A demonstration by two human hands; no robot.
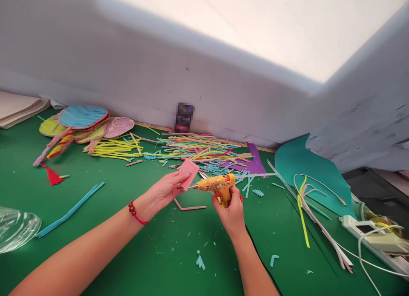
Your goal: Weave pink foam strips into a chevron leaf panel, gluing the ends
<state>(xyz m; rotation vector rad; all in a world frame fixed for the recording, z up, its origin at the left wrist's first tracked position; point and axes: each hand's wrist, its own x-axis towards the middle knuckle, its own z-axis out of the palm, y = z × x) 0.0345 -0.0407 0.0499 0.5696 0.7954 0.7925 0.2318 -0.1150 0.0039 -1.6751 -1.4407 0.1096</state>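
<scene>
My left hand (166,189) pinches a small pink woven piece (188,173) made of strips and holds it up over the green table (134,245). A red bead bracelet (136,212) circles that wrist. My right hand (231,211) is wrapped round the handle of a yellow glue gun (215,183). The gun's nozzle points left and touches the lower right edge of the pink piece. A bent pink strip (188,207) lies on the table just below both hands.
A heap of coloured strips (191,149) lies behind the hands near the wall. Finished woven fans (81,121) sit far left, with a red tassel (51,175). Teal sheet (306,168) and power strip (370,236) lie right; clear plastic (15,228) at left edge.
</scene>
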